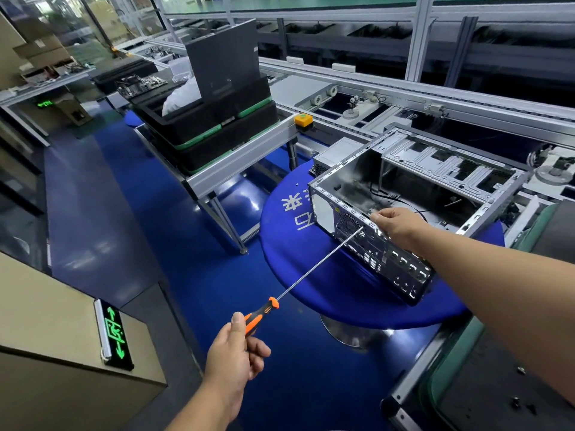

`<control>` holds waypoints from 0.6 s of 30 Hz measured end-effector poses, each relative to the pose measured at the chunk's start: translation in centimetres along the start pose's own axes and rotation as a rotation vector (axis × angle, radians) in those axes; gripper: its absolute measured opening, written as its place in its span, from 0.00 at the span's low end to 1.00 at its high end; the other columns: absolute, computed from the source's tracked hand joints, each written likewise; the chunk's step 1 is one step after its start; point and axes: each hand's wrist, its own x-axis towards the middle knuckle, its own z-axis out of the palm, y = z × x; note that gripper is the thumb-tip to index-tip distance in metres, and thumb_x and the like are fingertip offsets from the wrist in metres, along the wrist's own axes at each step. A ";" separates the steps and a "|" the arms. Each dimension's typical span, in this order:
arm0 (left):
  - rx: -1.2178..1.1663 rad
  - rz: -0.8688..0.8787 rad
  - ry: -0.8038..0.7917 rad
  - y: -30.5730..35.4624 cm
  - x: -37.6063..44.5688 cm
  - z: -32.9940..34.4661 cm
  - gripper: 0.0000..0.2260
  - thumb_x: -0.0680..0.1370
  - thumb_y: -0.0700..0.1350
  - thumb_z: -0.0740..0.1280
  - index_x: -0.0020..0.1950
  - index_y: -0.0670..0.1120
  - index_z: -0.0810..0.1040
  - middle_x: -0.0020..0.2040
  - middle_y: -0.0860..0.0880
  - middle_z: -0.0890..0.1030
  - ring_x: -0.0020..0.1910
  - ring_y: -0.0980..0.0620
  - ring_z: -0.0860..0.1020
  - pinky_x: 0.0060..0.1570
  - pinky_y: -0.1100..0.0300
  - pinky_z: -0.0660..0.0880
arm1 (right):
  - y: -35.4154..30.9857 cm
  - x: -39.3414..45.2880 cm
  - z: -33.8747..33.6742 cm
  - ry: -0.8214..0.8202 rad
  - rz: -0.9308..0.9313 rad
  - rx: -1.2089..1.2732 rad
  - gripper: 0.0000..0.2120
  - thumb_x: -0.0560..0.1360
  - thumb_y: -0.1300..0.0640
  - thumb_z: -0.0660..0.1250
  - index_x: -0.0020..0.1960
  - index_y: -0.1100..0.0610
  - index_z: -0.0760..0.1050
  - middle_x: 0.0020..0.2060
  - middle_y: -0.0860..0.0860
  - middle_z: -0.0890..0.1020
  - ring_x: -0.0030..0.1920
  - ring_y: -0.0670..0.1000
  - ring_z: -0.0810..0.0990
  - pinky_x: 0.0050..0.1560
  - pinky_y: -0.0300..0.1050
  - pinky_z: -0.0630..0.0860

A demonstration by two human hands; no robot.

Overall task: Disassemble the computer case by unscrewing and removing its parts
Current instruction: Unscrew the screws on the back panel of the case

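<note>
An open, bare metal computer case (435, 178) lies on a round blue table (311, 275), its rear panel facing me. My left hand (236, 353) grips the orange and black handle of a long screwdriver (317, 265). The thin shaft runs up and right, and its tip meets the rear panel near the fan grille. My right hand (398, 227) grips the case's top rear edge, fingers curled over the rim. A black cable lies inside the case.
Stacked black trays with green corners (217, 129) sit on an aluminium stand at the left, a dark panel upright in them. A conveyor frame with a yellow button box (303, 120) runs behind the table. Loose screws lie on a dark mat (513, 384) at lower right.
</note>
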 end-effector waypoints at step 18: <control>0.006 0.005 0.018 -0.1 0.3 0.0 0.19 0.88 0.57 0.56 0.60 0.44 0.78 0.37 0.40 0.82 0.27 0.51 0.72 0.26 0.59 0.65 | 0.2 0.2 -0.1 0.007 -0.027 -0.063 0.13 0.82 0.41 0.64 0.53 0.46 0.82 0.38 0.45 0.81 0.46 0.52 0.79 0.54 0.45 0.72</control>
